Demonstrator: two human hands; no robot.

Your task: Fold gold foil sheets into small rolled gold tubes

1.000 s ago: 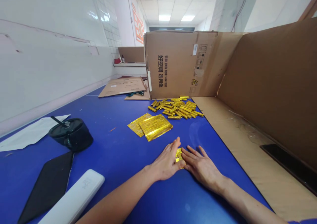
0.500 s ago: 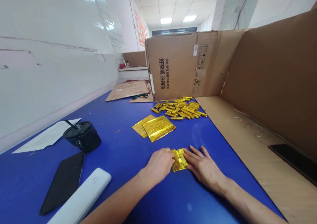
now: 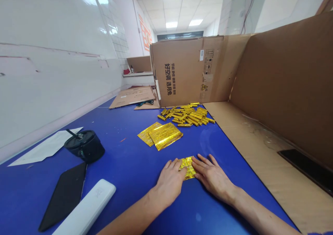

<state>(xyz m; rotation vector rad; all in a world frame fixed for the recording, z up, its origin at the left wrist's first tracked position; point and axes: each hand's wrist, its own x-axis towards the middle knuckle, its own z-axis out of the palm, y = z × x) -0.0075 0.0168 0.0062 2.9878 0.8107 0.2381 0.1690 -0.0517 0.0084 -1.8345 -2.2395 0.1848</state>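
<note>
A small creased sheet of gold foil paper (image 3: 189,165) lies flat on the blue table, with fold lines crossing it. My left hand (image 3: 170,179) rests over its left edge, fingers stretched out and thumb on the foil. On the opposite edge, my right hand (image 3: 212,176) lies flat with its fingers spread. Beyond the hands are larger flat gold sheets (image 3: 166,135), overlapping one another. Farther back sits a heap of narrow folded gold strips (image 3: 192,116).
To the left are a dark lidded mug (image 3: 90,150), white paper (image 3: 44,148), a black flat tablet-like object (image 3: 63,197) and a long white case (image 3: 87,207). A large cardboard box (image 3: 187,72) stands behind, its brown side (image 3: 286,86) running along the right.
My left hand has gone from curled at the foil's left edge to fingers extended over it. My right hand stays on the foil. The view has shifted slightly.
</note>
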